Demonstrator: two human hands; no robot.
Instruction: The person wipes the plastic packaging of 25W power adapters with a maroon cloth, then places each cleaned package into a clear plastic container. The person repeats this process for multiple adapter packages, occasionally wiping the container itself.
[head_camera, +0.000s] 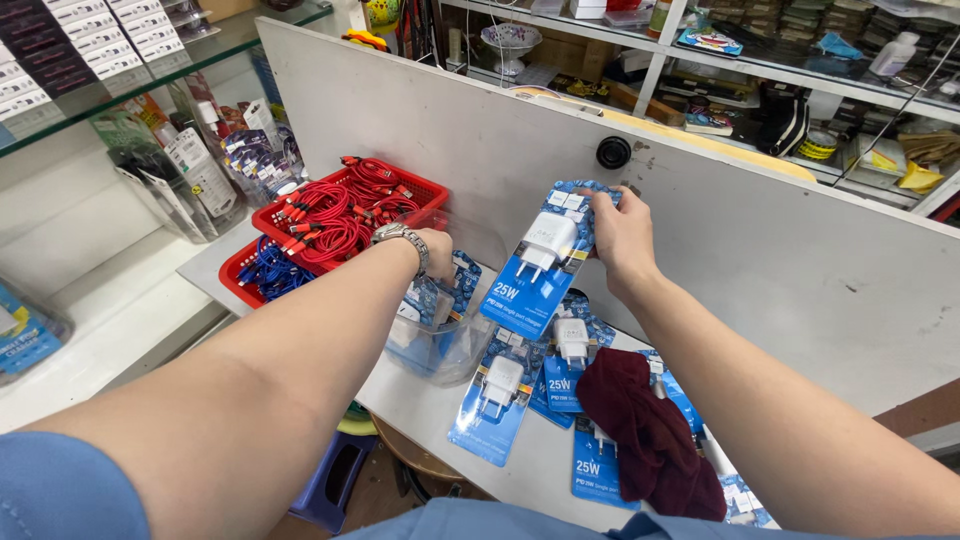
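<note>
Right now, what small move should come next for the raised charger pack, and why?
Probably lower the charger pack in the right hand toward the clear bin, where the left hand already reaches among similar packs; more lie on the counter.

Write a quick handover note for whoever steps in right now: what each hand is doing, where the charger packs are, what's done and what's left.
Right hand: holds one blue charger blister pack by its top edge, raised above the white counter.
Left hand: reaching down into the clear plastic tub; what the fingers grip is hidden.
Done: a few charger packs already sit inside the tub.
Left: several more packs lie loose on the counter, some partly under a dark red cloth.
Nearby: red baskets hold red cables and blue cables.
</note>
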